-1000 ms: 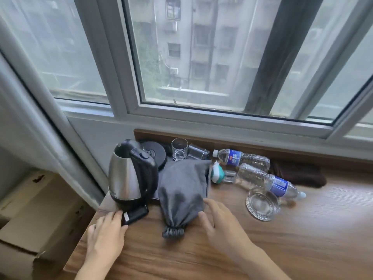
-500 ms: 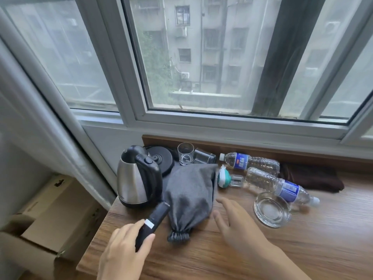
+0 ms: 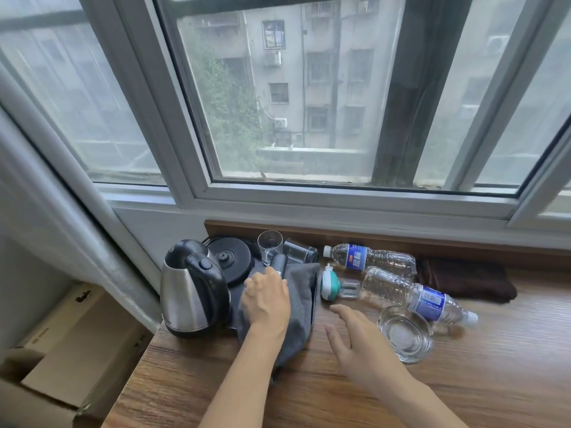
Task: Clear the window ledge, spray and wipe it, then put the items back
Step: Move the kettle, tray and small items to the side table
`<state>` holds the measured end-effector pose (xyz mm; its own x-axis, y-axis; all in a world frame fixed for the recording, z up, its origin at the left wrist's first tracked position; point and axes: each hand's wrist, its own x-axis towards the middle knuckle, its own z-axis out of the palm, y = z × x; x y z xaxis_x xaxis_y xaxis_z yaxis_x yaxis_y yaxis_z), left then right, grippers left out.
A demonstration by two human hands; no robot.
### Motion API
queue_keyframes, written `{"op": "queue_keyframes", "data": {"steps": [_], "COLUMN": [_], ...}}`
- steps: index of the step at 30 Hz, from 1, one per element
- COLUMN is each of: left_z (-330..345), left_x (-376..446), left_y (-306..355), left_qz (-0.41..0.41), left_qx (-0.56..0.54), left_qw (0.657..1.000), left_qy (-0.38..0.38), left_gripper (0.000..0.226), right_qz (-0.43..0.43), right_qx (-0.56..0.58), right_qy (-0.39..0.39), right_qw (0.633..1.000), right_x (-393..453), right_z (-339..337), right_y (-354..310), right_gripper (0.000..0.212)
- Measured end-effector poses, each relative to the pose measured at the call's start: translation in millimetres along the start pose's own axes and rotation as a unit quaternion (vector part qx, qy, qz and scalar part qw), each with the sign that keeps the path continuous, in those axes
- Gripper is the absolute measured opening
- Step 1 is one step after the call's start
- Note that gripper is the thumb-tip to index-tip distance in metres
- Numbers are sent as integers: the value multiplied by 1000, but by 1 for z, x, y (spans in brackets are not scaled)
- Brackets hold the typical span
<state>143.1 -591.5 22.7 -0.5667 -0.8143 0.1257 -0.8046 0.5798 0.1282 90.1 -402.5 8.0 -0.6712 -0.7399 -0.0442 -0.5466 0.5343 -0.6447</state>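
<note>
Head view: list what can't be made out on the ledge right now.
- Black remote: only its far end shows; the left hand gripping it covers the rest.
- Grey pouch: the left hand and forearm hide its middle and near end.
- Bottle labels: print too small to read.
- Kettle base: the kettle cuts off its near-left edge.
- Cardboard box: cropped by the frame's left and bottom edges.

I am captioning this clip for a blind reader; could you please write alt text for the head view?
On a wooden window ledge, a person's left hand holds a black remote over a grey pouch, while the right hand hovers open nearby. Around them are a steel kettle, two glasses, two lying water bottles and a glass ashtray.
</note>
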Motion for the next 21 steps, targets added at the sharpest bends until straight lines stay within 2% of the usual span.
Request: {"op": "queue_keyframes", "data": {"steps": [8, 10, 12, 14, 17, 19, 21], "left_z": [2, -12, -25, -38, -55, -64, -56], "left_x": [-16, -41, -74, -102, -114, -100, -75], "left_y": [2, -4, -16, -37, -87, -128, -176], "left_qz": [-14, 29, 81, 80, -25, -114, -169], "left_qx": [27, -12, -71, -134, -241, -326, -371], "left_qw": [1000, 998, 984, 966, 929, 894, 874], "left_qy": [3, 54, 140, 204, 280, 286, 265], "left_gripper": [50, 47, 39, 32, 27, 19, 18], "right_qz": [0, -3, 9, 23, 42, 64, 85], "right_qx": [6, 22, 49, 80, 116, 122, 117], "right_qy": [-11, -21, -34, -45, -53, -68, -82], "right_qw": [1000, 1000, 998, 995, 991, 988, 986], "right_x": [9, 15, 21, 27, 40, 51, 62], "right_z": [-5, -2, 1, 7, 21, 33, 44], "right_y": [17, 15, 12, 9, 0, -6, -12], "right_gripper": [47, 45, 42, 38, 42, 54, 66]}}
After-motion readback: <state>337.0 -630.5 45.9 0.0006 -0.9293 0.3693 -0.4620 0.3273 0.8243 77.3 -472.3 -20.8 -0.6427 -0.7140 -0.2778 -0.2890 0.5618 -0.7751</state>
